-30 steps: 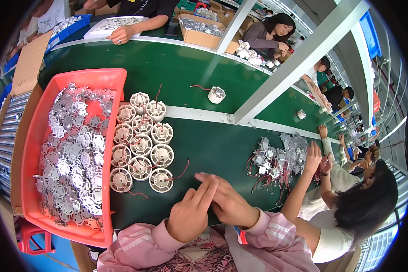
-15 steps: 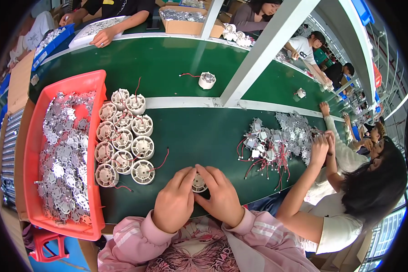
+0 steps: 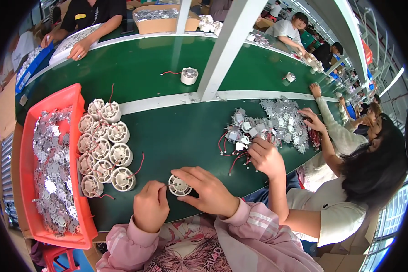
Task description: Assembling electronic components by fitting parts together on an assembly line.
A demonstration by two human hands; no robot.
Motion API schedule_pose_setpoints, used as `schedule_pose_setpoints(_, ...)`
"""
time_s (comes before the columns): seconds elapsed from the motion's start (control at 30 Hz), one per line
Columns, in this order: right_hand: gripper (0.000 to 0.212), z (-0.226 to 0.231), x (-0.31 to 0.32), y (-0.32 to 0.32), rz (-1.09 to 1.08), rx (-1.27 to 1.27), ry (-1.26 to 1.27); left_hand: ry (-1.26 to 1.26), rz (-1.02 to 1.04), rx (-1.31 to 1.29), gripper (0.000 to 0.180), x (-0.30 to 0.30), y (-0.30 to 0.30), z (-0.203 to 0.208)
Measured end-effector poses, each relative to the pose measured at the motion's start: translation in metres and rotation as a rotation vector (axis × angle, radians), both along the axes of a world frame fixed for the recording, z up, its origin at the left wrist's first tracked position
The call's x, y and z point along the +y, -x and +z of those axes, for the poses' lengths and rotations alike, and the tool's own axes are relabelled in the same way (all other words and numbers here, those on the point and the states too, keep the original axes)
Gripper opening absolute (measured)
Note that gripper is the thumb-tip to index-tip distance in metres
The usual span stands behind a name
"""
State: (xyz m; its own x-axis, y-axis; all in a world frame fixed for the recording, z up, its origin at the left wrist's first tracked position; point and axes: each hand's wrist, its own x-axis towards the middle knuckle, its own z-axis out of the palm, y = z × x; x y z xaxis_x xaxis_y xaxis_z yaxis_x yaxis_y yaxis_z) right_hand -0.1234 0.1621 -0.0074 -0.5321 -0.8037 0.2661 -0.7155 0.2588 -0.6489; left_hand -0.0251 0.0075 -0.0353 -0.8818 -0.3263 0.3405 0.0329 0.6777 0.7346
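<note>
My right hand holds a round white plastic housing with an open, spoked face, its thumb and fingers around the right side. Just left of the housing, my left hand is closed in a pinch at its edge. A thin strand seems to run from those fingertips to the housing, too small to make out surely. Farther left stands a group of similar white housings, several with red wires trailing from them. All of this is on the dark green worktop.
A red bin of silvery metal plates borders the housings. To the right, a co-worker's hands are at a heap of plates and red-wired parts. A white post rises beyond, beside a green belt carrying another housing.
My hands, earlier together over the housing, have parted; the left now pinches at its left edge. More of the housing shows. The view has shifted, and the co-worker's hand has reached into the wired parts.
</note>
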Motion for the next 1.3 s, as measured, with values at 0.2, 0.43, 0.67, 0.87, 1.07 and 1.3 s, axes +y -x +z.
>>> schedule_pose_setpoints(0.2, 0.051, 0.008, 0.022, 0.009, -0.278, 0.145, 0.137, -0.063, 0.048, -0.083, 0.017, 0.011, -0.010, 0.017)
schedule_pose_setpoints(0.43, 0.033, 0.006, 0.046, 0.065, -0.754, 0.441, -0.126, 0.087, 0.115, 0.065, 0.033, 0.017, -0.003, 0.041)
schedule_pose_setpoints(0.67, 0.029, 0.002, 0.038, 0.093, -0.814, 0.473, -0.276, 0.039, 0.019, 0.030, 0.034, 0.015, 0.000, 0.035)
schedule_pose_setpoints(0.87, 0.025, 0.004, 0.035, 0.104, -0.705, 0.427, -0.322, 0.084, -0.032, 0.077, 0.033, 0.015, 0.001, 0.036)
schedule_pose_setpoints(1.07, 0.024, 0.001, 0.036, 0.107, -0.586, 0.377, -0.363, 0.057, -0.059, 0.063, 0.032, 0.017, 0.000, 0.040)
schedule_pose_setpoints(1.3, 0.023, -0.010, 0.021, 0.108, -0.694, 0.398, -0.394, 0.096, -0.080, 0.080, 0.031, 0.015, -0.001, 0.039)
